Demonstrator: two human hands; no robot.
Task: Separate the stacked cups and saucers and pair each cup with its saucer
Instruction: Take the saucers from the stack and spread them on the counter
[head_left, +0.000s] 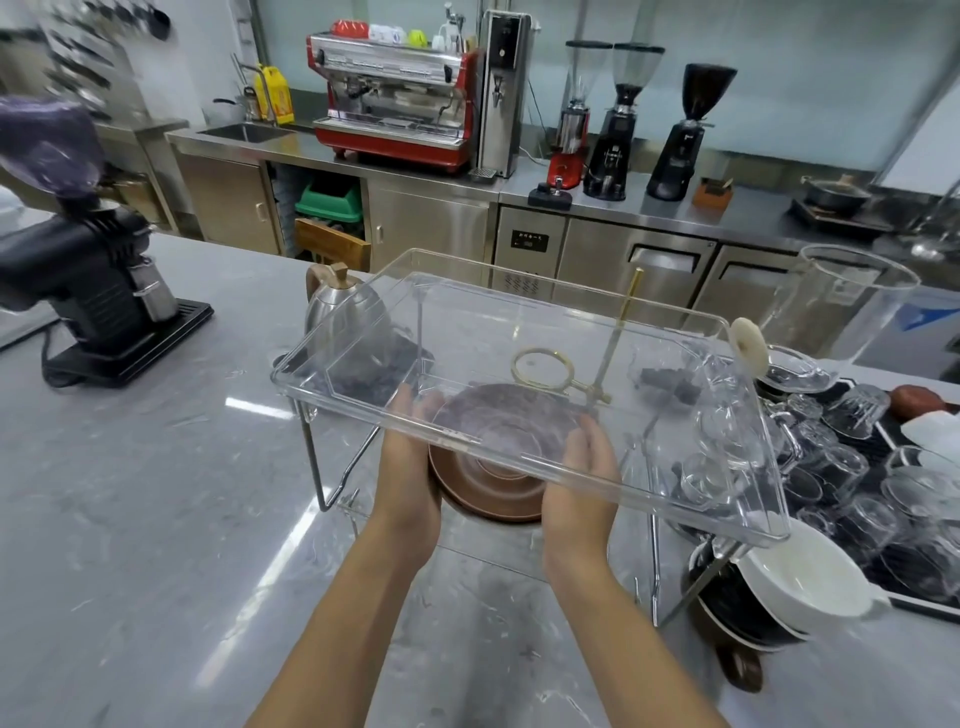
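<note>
Left hand (410, 467) and right hand (584, 478) clamp a brown saucer (488, 483) between them, one on each edge, fingers reaching under a clear tray (519, 322) on wire legs. Right of the right hand, a white cup (800, 577) sits on stacked dark saucers (737, 613) on the grey worktop (156, 493), with upturned glasses (841, 467) beyond

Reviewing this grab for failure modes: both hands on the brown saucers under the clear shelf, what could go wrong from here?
1. The left hand and right hand hold the brown saucer stack beneath the clear shelf; lifting could hit the shelf's front edge.
2. Bumping the shelf's thin wire legs may shake it.
3. The white cup, tilted on dark saucers at the right, might slide.
</note>
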